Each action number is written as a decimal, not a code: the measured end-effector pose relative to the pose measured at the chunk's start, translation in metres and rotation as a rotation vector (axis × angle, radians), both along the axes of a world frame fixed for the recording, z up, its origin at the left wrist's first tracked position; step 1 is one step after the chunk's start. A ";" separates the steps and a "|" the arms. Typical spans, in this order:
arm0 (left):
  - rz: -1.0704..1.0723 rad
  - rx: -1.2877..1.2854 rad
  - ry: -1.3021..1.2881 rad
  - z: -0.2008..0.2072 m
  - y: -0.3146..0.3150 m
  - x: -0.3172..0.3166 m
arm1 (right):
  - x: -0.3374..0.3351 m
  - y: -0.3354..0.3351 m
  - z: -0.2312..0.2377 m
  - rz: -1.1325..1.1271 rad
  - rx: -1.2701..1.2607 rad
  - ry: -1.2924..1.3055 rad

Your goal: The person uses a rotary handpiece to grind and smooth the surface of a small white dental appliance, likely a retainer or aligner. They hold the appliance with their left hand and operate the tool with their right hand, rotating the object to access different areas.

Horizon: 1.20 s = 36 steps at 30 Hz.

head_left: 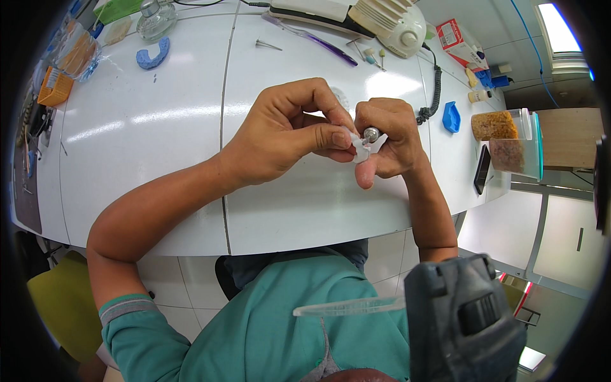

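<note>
Over the middle of the white table, my left hand (293, 130) pinches a small, thin white piece (361, 151) between thumb and fingers. Close against it, my right hand (391, 134) is wrapped round a handpiece with a round silver nose (371, 134). Its tip points at the white piece; whether they touch I cannot tell. The right thumb stretches down below the piece. Most of the handpiece's body is hidden in the fist. Partly behind my hands lies a clear or whitish round item (341, 97), too covered to name.
A coiled black cord (437, 89) hangs by a beige ribbed machine (391, 25). Several small burs (382, 58) and a purple-handled brush (318, 44) lie at the back. A blue horseshoe-shaped mould (153, 56) is left; a blue tray (451, 117), granule tubs (496, 125) and phone (482, 170) are right.
</note>
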<state>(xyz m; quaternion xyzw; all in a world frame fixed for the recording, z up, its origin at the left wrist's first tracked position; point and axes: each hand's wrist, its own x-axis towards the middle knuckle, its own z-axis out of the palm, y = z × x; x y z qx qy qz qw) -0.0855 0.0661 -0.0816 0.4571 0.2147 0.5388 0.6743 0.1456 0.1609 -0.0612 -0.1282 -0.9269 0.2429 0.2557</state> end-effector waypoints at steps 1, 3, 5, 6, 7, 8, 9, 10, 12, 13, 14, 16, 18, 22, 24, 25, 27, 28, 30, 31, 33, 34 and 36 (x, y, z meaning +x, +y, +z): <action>-0.001 0.000 -0.001 0.000 0.000 0.000 | 0.000 0.000 0.001 -0.001 -0.002 -0.003; -0.003 0.009 -0.001 -0.001 0.000 0.000 | -0.001 -0.001 0.002 -0.001 -0.006 -0.008; -0.007 0.015 -0.002 -0.001 0.001 0.000 | 0.000 -0.001 0.002 -0.001 -0.010 -0.007; -0.009 0.016 -0.003 0.000 0.001 0.001 | 0.000 -0.001 0.001 -0.002 -0.013 -0.007; -0.008 0.016 -0.002 0.000 0.000 0.000 | 0.000 -0.001 0.001 0.000 -0.009 -0.005; -0.007 0.013 -0.002 0.000 0.000 0.000 | 0.000 -0.001 0.001 0.002 -0.005 -0.003; -0.006 0.010 -0.002 -0.001 0.000 0.000 | -0.001 0.000 0.001 0.003 -0.001 -0.001; -0.006 0.007 -0.003 -0.001 0.000 0.001 | -0.001 -0.001 0.001 0.002 -0.001 -0.003; -0.004 0.007 0.008 0.000 0.000 0.000 | -0.001 -0.001 0.002 -0.001 -0.001 -0.008; -0.003 0.007 0.015 0.000 0.000 0.000 | -0.001 -0.001 0.002 -0.001 -0.001 -0.010; -0.004 0.006 0.015 0.000 0.000 0.000 | -0.001 -0.001 0.002 -0.002 -0.001 -0.012; -0.005 0.002 0.016 0.001 0.000 0.000 | 0.000 0.000 0.002 -0.001 0.002 -0.012; -0.009 0.000 0.015 0.001 0.000 0.000 | 0.000 0.000 0.002 0.002 0.010 -0.010; -0.006 0.005 0.011 0.000 0.000 0.000 | -0.001 -0.001 0.001 -0.008 -0.001 -0.007; -0.008 0.008 0.011 0.000 0.000 0.000 | -0.001 -0.001 0.001 -0.006 0.002 -0.013; -0.009 0.009 0.010 0.000 0.000 0.000 | -0.001 -0.001 0.002 -0.010 -0.002 -0.011; -0.011 0.006 0.010 0.000 0.000 0.000 | -0.001 -0.001 0.002 -0.017 -0.009 -0.007; -0.011 0.004 0.010 0.001 0.000 -0.001 | -0.001 -0.001 0.003 -0.019 -0.010 -0.012; -0.009 0.001 0.010 0.001 0.000 -0.001 | 0.000 -0.001 0.004 -0.023 -0.013 -0.020; -0.009 -0.001 0.009 0.001 0.000 0.000 | 0.000 -0.001 0.003 -0.020 -0.009 -0.022; -0.012 -0.001 0.008 0.001 0.000 0.000 | 0.000 -0.001 0.003 -0.016 0.001 -0.024; -0.013 -0.001 0.008 0.001 0.000 0.000 | 0.000 -0.001 0.003 -0.019 0.000 -0.026; -0.017 -0.002 0.003 0.001 0.000 0.000 | 0.000 -0.003 0.005 -0.027 -0.004 -0.028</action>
